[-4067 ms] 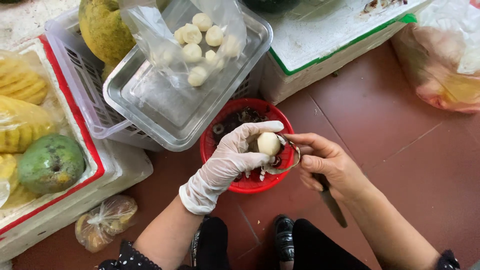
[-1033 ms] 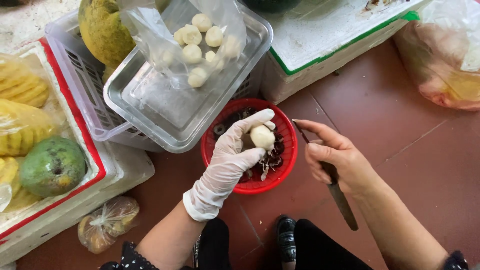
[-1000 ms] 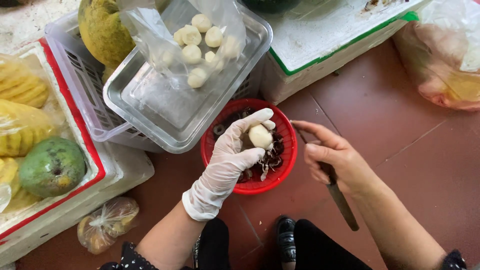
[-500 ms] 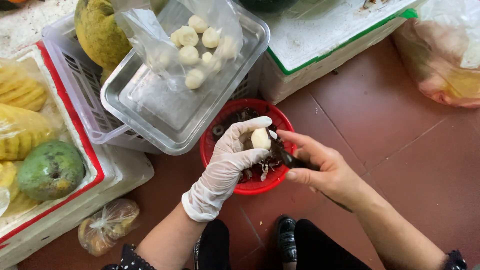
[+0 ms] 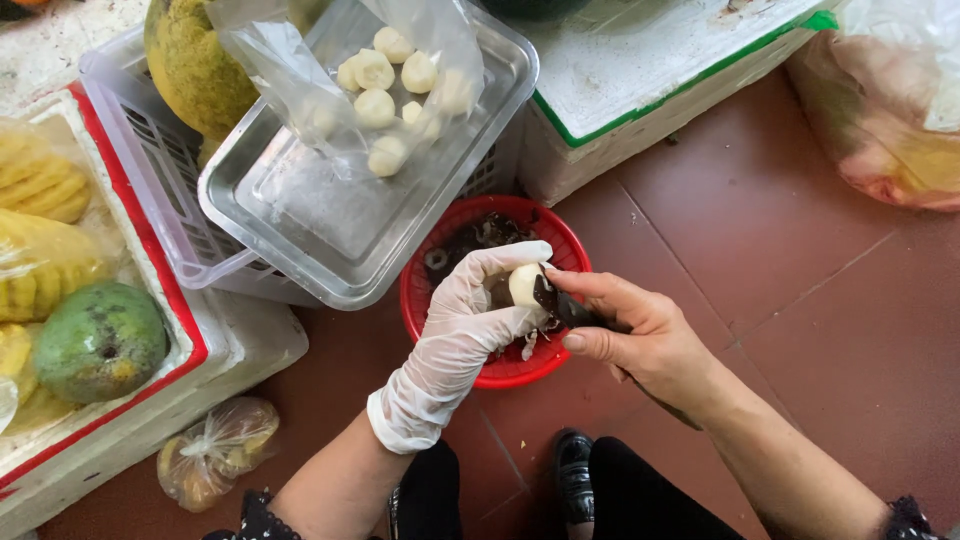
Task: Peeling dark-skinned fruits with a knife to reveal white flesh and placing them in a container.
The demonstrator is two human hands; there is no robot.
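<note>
My left hand, in a thin white glove, grips a small round white peeled fruit over a red plastic basket that holds dark peelings. My bare right hand holds a knife with a dark blade. The blade rests against the fruit's right side, with the forefinger stretched along it. A clear bag of several peeled white fruits lies in a clear plastic tray just beyond the basket.
A white crate under the tray holds a large greenish-yellow fruit. At left, a red-rimmed foam box has a green mango and bagged yellow fruit. A foam box with a green lid edge, a bag at right, a small bag, tiled floor.
A second ago my right hand and knife were apart from the fruit, off to the right. The hand has since come in, and the blade now lies against the fruit.
</note>
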